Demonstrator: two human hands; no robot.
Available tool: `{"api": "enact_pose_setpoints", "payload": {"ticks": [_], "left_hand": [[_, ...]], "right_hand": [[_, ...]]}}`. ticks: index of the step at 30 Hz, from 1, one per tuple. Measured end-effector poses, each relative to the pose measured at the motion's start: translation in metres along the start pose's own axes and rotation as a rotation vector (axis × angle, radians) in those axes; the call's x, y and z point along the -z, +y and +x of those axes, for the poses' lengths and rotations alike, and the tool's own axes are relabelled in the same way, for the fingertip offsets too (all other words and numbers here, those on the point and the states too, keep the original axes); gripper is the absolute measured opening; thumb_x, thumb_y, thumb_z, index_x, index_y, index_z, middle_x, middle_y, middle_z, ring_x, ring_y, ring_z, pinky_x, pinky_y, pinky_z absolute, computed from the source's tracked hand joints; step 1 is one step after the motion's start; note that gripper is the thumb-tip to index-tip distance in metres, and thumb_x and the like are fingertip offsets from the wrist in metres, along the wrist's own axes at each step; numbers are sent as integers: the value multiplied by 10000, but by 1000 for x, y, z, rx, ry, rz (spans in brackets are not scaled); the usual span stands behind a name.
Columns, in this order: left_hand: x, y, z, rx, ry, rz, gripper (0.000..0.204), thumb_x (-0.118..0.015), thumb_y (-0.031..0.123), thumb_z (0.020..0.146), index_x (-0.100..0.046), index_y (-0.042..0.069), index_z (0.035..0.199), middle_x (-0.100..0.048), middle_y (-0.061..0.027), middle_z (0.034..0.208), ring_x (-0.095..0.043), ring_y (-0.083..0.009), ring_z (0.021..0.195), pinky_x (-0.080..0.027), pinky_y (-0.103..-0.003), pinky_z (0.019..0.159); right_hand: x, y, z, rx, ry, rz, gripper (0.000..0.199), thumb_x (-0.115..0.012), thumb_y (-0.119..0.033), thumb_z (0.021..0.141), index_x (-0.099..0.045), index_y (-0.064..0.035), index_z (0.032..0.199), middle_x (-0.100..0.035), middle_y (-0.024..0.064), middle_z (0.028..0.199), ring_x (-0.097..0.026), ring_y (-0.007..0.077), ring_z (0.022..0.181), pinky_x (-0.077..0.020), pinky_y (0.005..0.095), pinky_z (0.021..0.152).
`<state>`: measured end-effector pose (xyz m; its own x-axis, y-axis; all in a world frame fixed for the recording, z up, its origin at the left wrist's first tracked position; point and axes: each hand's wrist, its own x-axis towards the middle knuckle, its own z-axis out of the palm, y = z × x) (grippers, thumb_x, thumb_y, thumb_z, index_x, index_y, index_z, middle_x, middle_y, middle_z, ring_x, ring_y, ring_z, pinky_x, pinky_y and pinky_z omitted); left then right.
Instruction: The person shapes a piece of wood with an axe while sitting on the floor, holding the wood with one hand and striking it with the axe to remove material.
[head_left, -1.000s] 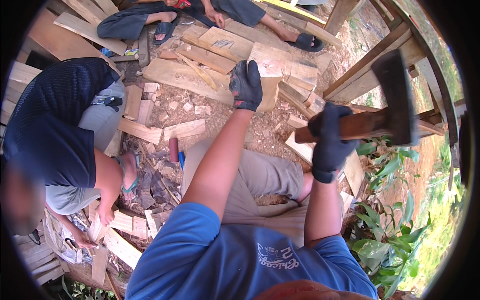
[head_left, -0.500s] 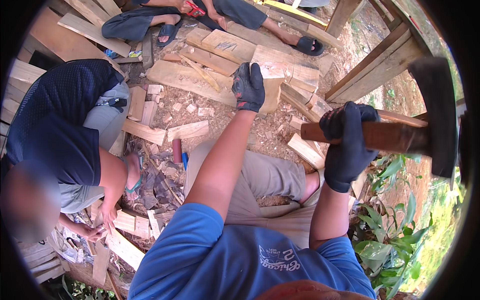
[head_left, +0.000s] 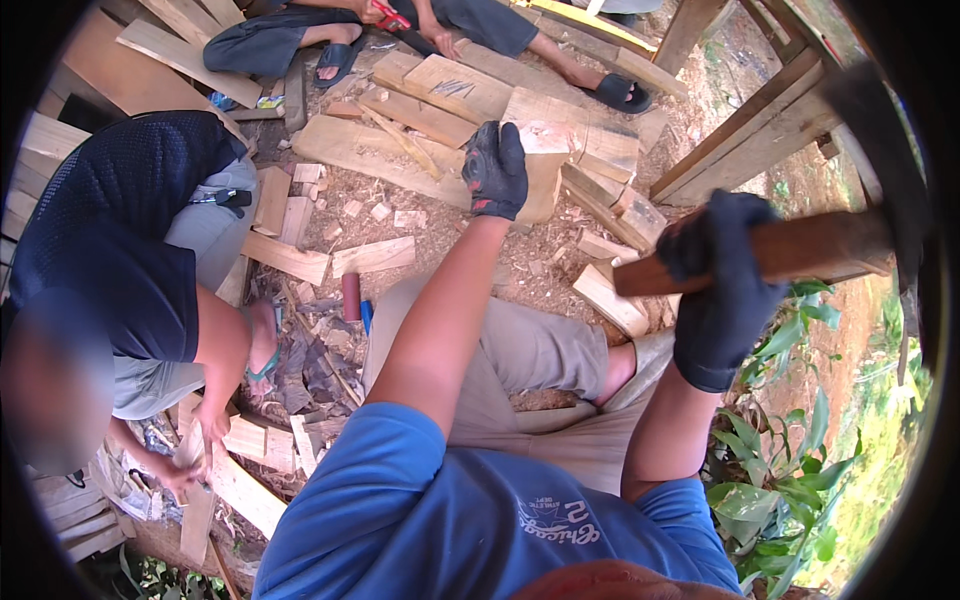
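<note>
My left hand (head_left: 495,170), in a black glove, presses on a pale wood block (head_left: 545,160) standing among planks on the ground. My right hand (head_left: 722,285), also gloved, grips the brown wooden handle of a hatchet (head_left: 800,248). The hatchet is raised high at the right, and its dark head (head_left: 880,150) is near the frame's edge. I sit with my knees bent, in grey trousers and a blue shirt.
A person in a dark shirt (head_left: 110,240) crouches at the left, handling wood pieces (head_left: 215,480). Another person's legs in sandals (head_left: 330,50) lie at the top. Boards (head_left: 380,150) and chips litter the dirt. A timber frame (head_left: 750,140) stands at the right, with green plants (head_left: 790,480) below it.
My right hand has lifted the hatchet up and to the right, and its head has swung toward the frame's edge. My left hand stays on the block.
</note>
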<state>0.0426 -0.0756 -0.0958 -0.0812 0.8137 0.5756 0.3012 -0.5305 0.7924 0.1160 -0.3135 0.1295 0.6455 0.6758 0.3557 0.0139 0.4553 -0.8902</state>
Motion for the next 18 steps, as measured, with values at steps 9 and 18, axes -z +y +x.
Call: {"api": "enact_pose_setpoints", "payload": {"ticks": [9,18], "left_hand": [[-4,-1,-3,11,-34,39,537,-450,452,1103,-663,-15,946,-673,-311,982,-615,-544,1004,-469,-599,858],[5,2,1,18,-22,-4,509,-455,438,1106,-651,9,912,-671,-288,940,-622,-520,965,-462,-589,830]], "right_hand": [[15,143,-3,-628,-120,-664,235,-807,-203,937,-715,13,944,-647,64,718,-654,180,601,-557,341,605],[-7,14,12,15,-70,-55,157,-746,-148,1003,-636,-51,948,-598,28,737,-586,140,634,-501,333,609]]}}
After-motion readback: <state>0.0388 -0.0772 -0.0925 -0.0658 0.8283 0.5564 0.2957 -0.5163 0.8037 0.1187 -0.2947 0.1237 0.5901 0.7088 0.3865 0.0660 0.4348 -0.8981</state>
